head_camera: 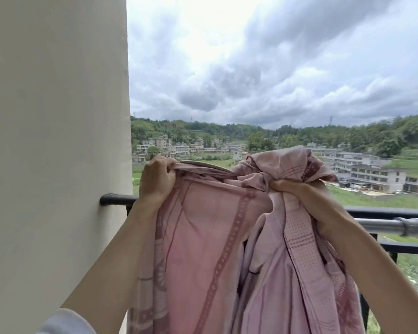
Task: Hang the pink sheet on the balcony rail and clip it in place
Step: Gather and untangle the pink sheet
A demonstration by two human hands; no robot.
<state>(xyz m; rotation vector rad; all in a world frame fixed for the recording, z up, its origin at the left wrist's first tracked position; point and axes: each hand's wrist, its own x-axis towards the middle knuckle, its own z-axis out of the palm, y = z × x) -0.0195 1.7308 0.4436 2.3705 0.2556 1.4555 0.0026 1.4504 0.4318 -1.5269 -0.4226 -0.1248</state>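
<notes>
Your left hand (156, 180) and right hand (297, 189) each clench a bunch of the sheet (210, 249), lifted above the rail (384, 226) beyond them.

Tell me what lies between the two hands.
In the head view, a taut bunched edge of the pink sheet spans from the left hand to the right hand; both grip it, held above the balcony rail.

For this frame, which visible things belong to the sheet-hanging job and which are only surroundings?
Job:
pink sheet
left hand
right hand
black balcony rail

Surroundings:
cream wall
grey metal pipe
distant buildings
No clips visible.
</notes>
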